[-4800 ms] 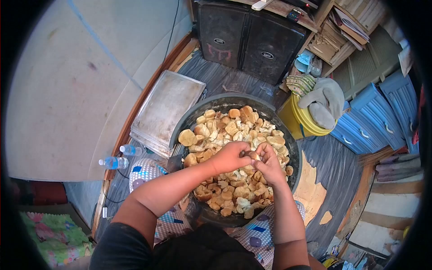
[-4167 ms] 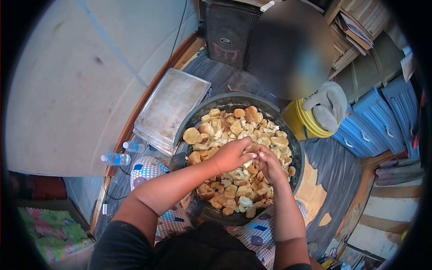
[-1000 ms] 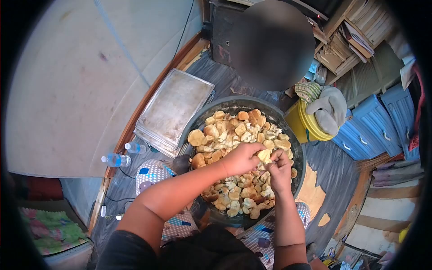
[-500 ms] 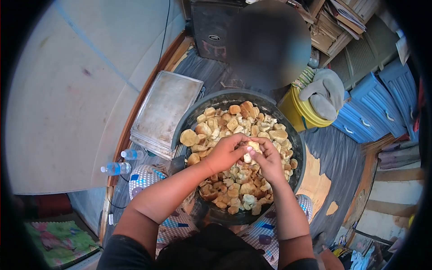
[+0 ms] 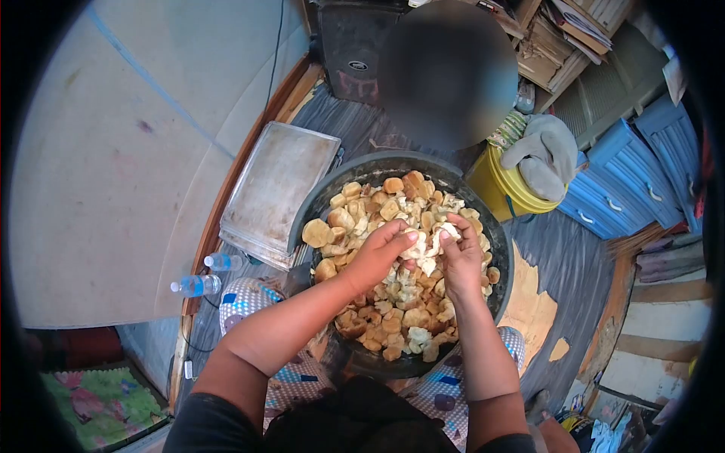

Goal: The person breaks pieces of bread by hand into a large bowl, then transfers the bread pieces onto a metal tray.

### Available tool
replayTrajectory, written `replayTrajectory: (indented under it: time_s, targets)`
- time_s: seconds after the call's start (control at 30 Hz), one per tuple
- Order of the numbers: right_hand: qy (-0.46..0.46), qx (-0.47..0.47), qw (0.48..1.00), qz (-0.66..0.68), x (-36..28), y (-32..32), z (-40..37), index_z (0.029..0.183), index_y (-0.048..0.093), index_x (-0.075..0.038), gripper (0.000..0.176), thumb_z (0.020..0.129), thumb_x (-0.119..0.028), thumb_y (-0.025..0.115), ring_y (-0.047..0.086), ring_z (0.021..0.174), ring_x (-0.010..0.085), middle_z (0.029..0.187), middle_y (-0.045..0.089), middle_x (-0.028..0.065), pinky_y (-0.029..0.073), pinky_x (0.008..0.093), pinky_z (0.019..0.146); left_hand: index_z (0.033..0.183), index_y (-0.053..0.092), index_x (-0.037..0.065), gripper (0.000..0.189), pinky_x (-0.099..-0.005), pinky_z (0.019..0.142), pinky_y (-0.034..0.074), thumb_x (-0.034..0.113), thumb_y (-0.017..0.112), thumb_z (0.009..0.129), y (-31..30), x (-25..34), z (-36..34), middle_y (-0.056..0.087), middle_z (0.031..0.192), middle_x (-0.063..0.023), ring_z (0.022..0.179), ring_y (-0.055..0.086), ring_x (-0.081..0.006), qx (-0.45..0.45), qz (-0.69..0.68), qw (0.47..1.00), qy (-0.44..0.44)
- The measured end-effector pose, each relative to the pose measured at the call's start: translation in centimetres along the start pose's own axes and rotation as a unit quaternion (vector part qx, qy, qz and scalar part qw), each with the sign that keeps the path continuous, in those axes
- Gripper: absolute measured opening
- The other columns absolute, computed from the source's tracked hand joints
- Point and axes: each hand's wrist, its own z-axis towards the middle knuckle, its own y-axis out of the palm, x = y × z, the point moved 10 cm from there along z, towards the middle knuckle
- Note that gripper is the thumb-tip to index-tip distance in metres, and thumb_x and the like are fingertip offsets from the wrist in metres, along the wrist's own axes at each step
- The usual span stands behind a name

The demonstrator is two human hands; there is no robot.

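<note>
Both hands are raised over a wide black tub (image 5: 502, 257) heaped with bread rolls (image 5: 341, 219), some whole and some in torn chunks. My left hand (image 5: 384, 253) pinches a torn piece of bread (image 5: 413, 243) with its white crumb showing. In my right hand (image 5: 463, 260) is another torn piece, held between thumb and fingers close beside the first. A white bit of crumb (image 5: 428, 266) hangs between the two hands. Below them, paler torn bread lies mixed with browner pieces.
Flat metal trays (image 5: 279, 185) are stacked left of the tub. Two water bottles (image 5: 198, 285) stand near my left knee. A yellow bucket (image 5: 502, 185) with a grey cloth (image 5: 545, 151) sits at the right, beside blue drawers (image 5: 615, 192). A black speaker (image 5: 353, 57) stands behind.
The bread roll held in both hands has been pulled apart, exposing white crumb. My right hand has moved slightly to the right, away from the left one.
</note>
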Motion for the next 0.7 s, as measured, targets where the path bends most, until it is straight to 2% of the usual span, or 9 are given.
replayTrajectory:
  time_s: [0.1,0.27,0.37,0.43,0.5,0.53,0.6,0.63,0.7]
  targets:
    - [-0.021,0.037,0.998,-0.036,0.6,-1.2,0.5,0.113,0.05,-0.003,0.026,0.087,-0.004,0.055,0.048,0.095,0.0106,0.108,0.051,0.0044,0.039,0.0229,0.084,0.085,0.051,0.003,0.019,-0.0223,0.053,0.047,0.021,0.056,0.088,-1.2,-0.3,0.1,0.054,0.079,-0.0016,0.067,0.052,-0.007,0.047,0.066,0.996,-0.031]
    - [-0.008,0.011,0.997,-0.079,0.5,-1.2,0.7,0.109,0.052,-0.002,0.022,0.087,0.0,0.052,0.047,0.094,0.0111,0.104,0.052,0.0037,0.036,0.0238,0.087,0.088,0.052,0.002,0.018,-0.0222,0.052,0.047,0.019,0.058,0.086,-3.0,0.3,0.3,0.055,0.08,-0.0018,0.067,0.052,-0.0069,0.109,0.125,0.986,-0.035]
    - [-0.012,0.027,0.992,-0.125,-0.2,-2.1,1.1,0.105,0.054,-0.002,0.019,0.087,0.001,0.049,0.048,0.092,0.0107,0.103,0.053,0.0039,0.038,0.0223,0.084,0.092,0.054,0.002,0.015,-0.0224,0.052,0.047,0.016,0.057,0.086,-4.2,1.3,0.4,0.056,0.082,-0.0014,0.07,0.053,-0.007,0.131,0.119,0.984,-0.009]
    - [-0.014,0.053,0.997,-0.059,-0.3,-2.7,1.4,0.102,0.055,-0.003,0.017,0.087,0.002,0.048,0.051,0.084,0.0087,0.097,0.053,0.0025,0.044,0.022,0.074,0.09,0.054,0.002,0.013,-0.0226,0.051,0.047,0.014,0.056,0.085,-4.7,2.2,0.4,0.056,0.08,-0.0011,0.069,0.053,-0.0072,0.14,0.104,0.985,0.012]
    - [0.009,0.06,0.996,-0.059,-0.2,-2.6,1.3,0.103,0.053,-0.003,0.018,0.088,0.002,0.048,0.052,0.086,0.0097,0.099,0.052,0.0031,0.048,0.0251,0.072,0.097,0.052,0.002,0.02,-0.0259,0.064,0.05,0.013,0.059,0.082,-5.2,1.9,0.5,0.055,0.091,-0.0045,0.08,0.055,-0.0117,0.138,0.134,0.981,-0.025]
    - [0.053,0.033,0.998,-0.012,0.7,-2.1,1.1,0.105,0.052,-0.003,0.019,0.087,0.002,0.048,0.053,0.086,0.0115,0.102,0.051,0.0046,0.051,0.0273,0.074,0.097,0.052,0.002,0.02,-0.0259,0.064,0.05,0.013,0.059,0.082,-5.7,1.0,0.7,0.055,0.091,-0.0045,0.08,0.055,-0.0117,0.14,0.132,0.981,-0.024]
    - [0.127,-0.03,0.989,0.067,1.9,-0.5,0.5,0.108,0.05,-0.004,0.024,0.085,0.004,0.05,0.055,0.086,0.0147,0.109,0.048,0.0065,0.052,0.029,0.08,0.111,0.049,0.002,0.04,-0.0313,0.082,0.046,0.015,0.064,0.078,-5.4,0.6,1.3,0.05,0.112,-0.0115,0.097,0.053,-0.0189,0.104,0.267,0.956,0.06]
    - [0.128,-0.032,0.989,0.066,1.8,-0.2,0.1,0.108,0.05,-0.004,0.024,0.085,0.004,0.05,0.055,0.086,0.0147,0.109,0.048,0.0065,0.052,0.029,0.08,0.111,0.049,0.002,0.04,-0.0313,0.082,0.046,0.015,0.064,0.078,-5.5,0.2,1.1,0.05,0.112,-0.0115,0.097,0.053,-0.0189,0.106,0.266,0.956,0.061]
    - [0.128,-0.142,0.978,0.089,1.4,2.7,-1.0,0.107,0.05,-0.003,0.025,0.083,0.003,0.054,0.055,0.088,0.0136,0.112,0.048,0.0069,0.05,0.0284,0.084,0.125,0.04,0.003,0.059,-0.0342,0.093,0.039,0.018,0.067,0.075,-2.3,-0.4,0.8,0.038,0.13,-0.0159,0.112,0.045,-0.0247,-0.016,0.462,0.881,0.105]
